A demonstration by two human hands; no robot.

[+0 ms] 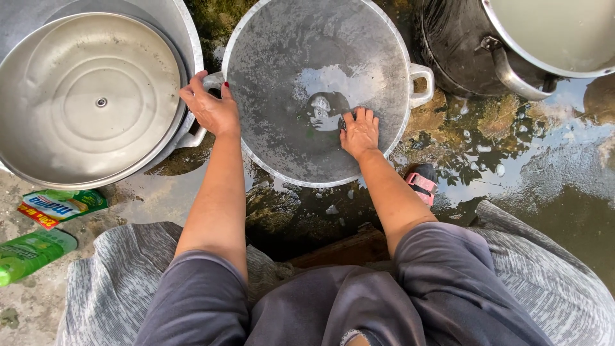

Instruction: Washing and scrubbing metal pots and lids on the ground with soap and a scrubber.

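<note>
Round grey two-handled metal pan (307,77) — your left hand (211,106) clamps its rim to steady it; your right hand (360,132) presses a dark scrubber (341,122), fingers curled over it.

Outdoors in daylight, the ground (544,166) is wet, uneven stone, dark and mossy under a film of water that mirrors pale sky and leafy branches toward the right edge, while at the lower left corner it turns to drier, grey, gritty concrete (38,301).
</note>
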